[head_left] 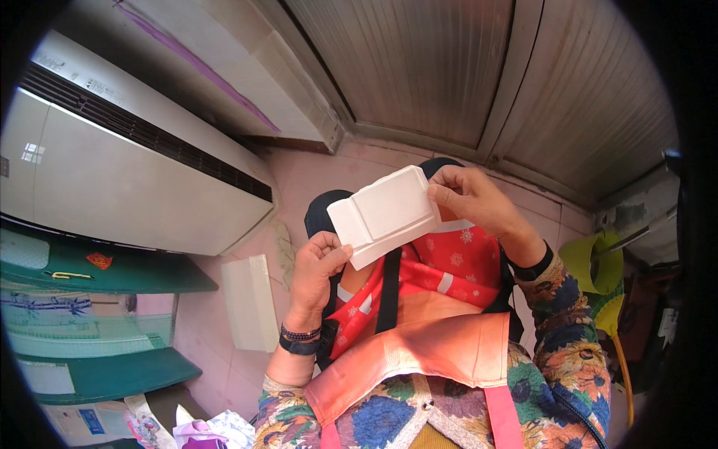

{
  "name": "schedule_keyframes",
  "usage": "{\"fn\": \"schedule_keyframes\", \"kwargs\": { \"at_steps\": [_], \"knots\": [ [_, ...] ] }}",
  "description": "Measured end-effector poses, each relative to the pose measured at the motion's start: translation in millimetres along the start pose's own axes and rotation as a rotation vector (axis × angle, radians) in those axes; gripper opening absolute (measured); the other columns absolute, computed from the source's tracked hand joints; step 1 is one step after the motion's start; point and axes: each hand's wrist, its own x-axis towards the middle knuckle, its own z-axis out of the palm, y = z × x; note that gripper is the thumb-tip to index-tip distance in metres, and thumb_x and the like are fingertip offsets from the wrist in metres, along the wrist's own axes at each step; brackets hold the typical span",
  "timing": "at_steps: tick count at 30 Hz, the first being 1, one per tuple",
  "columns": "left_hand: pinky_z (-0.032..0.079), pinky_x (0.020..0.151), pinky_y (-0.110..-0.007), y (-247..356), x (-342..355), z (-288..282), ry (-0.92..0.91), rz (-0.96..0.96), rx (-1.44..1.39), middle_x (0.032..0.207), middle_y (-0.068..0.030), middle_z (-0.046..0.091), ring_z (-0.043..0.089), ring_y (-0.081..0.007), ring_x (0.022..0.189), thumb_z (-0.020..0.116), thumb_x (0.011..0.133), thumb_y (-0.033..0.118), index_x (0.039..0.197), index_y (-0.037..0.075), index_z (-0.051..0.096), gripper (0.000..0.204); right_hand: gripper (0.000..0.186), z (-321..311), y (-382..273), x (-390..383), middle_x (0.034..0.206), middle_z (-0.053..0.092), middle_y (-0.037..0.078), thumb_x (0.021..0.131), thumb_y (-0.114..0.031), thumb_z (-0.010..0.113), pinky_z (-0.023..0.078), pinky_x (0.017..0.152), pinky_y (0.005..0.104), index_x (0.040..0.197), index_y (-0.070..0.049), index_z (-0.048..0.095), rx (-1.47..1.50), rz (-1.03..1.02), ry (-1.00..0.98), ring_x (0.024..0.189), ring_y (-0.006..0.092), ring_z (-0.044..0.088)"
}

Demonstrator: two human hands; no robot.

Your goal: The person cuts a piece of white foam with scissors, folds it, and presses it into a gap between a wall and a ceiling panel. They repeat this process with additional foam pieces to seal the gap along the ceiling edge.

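left fingers (336, 259) and right fingers (447, 197) pinch opposite ends of the white card (395, 208), I'd go easy on creases between

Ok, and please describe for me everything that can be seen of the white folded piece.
The white folded piece looks like thin, plain card, roughly rectangular, with a broad middle panel, a crease near its left end and a narrow folded strip along its lower edge. It slants in the picture, right end higher. The left grip pinches its lower left corner; the right grip holds its right end. It partly covers the red snowflake cloth in view. Its underside is hidden.
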Motion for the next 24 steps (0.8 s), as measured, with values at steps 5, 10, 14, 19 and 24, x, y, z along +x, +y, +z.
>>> {"fn": "schedule_keyframes", "kwargs": {
  "at_steps": [5,10,14,19,24],
  "knots": [
    [0.028,0.053,-0.018,-2.1,-2.3,3.0,0.010,0.024,0.000,0.066,0.0054,0.048,0.040,-0.0035,0.058,0.071,0.084,0.011,0.083,0.006,0.055,0.017,0.026,-1.3,1.2,-0.7,0.084,0.058,-0.002,0.097,-0.026,0.058,0.046,0.067,0.0210,0.097,0.000,0.060,-0.009,0.013,-0.002,0.077,0.0046,0.053],
    [0.029,0.053,-0.018,-0.3,-1.3,4.8,0.015,0.024,0.007,0.067,0.0056,0.049,0.041,-0.0031,0.059,0.070,0.083,0.011,0.084,0.006,0.055,0.016,0.026,-3.4,-0.6,-0.4,0.083,0.057,-0.003,0.097,-0.027,0.058,0.045,0.067,0.0206,0.095,-0.001,0.061,-0.044,-0.026,0.000,0.077,0.0039,0.052],
    [0.029,0.054,-0.018,1.4,0.7,5.9,0.024,-0.015,-0.021,0.068,0.0056,0.050,0.041,-0.0030,0.059,0.069,0.083,0.010,0.084,0.006,0.056,0.014,0.027,-4.4,1.3,-0.7,0.078,0.056,-0.003,0.096,-0.026,0.058,0.042,0.063,0.0215,0.092,0.000,0.061,-0.013,-0.066,0.031,0.073,0.0045,0.049],
    [0.029,0.054,-0.018,8.3,-1.8,10.0,-0.014,0.041,-0.078,0.069,0.0049,0.051,0.041,-0.0031,0.060,0.069,0.083,0.010,0.085,0.005,0.057,0.013,0.029,-6.2,5.3,1.2,0.075,0.057,-0.001,0.095,-0.025,0.057,0.042,0.062,0.0234,0.092,0.003,0.063,-0.139,-0.160,0.109,0.071,0.0057,0.049],
    [0.030,0.054,-0.018,16.4,-6.1,14.7,-0.001,0.075,-0.097,0.071,0.0046,0.052,0.041,-0.0033,0.060,0.067,0.084,0.008,0.085,0.004,0.057,0.011,0.029,-4.3,7.8,2.3,0.075,0.059,0.000,0.095,-0.025,0.057,0.043,0.061,0.0253,0.094,0.004,0.064,-0.168,-0.211,0.149,0.069,0.0067,0.050]
  ]
}}
